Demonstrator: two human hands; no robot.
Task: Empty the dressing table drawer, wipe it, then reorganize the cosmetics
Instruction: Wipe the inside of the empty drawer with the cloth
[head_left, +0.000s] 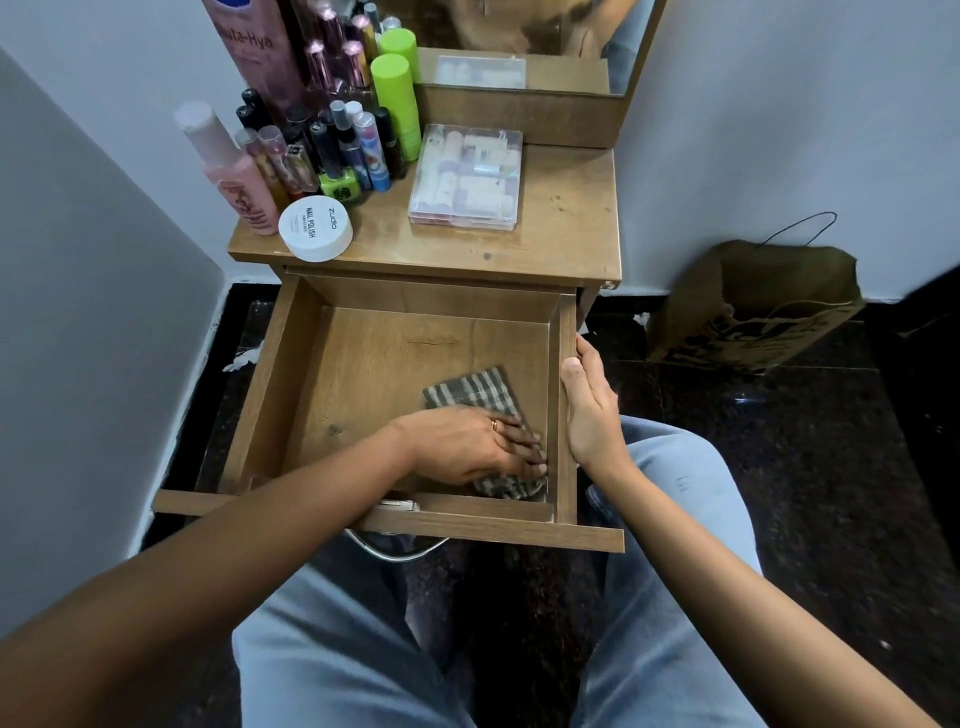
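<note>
In the head view, the drawer (395, 358) stood pulled well out from under the table top (561, 218), and nothing lay in it but a checked cloth (470, 387) in its near right corner. The left hand (467, 444) lay flat on that cloth, its fingers (530, 452) straight and close together, pressing the cloth down against the foot of the right wall. This looked like a wiping stroke carried into the corner, where dust tends to gather. The right hand (592, 415) held the drawer's right wall from outside, with the thumb (571, 376) laid along the rim and the fingers mostly hidden behind the board. It was probably bracing the drawer so it would not slide or rock under the push.

The cosmetics waited on the table top: a crowd of bottles (322, 150) at the back left, a white jar (315, 228) at the front left edge, and a clear box (466, 179) just right of the bottles. So the emptying seemed done, the wiping under way and the reorganizing not yet begun.

The drawer's bare wood looked dry, with a faint dark crack in the middle. A mirror (519, 31) rose behind the table between pale walls (779, 130). A brown paper bag (753, 306) leaned against the right one on the dark speckled floor (779, 467).
</note>
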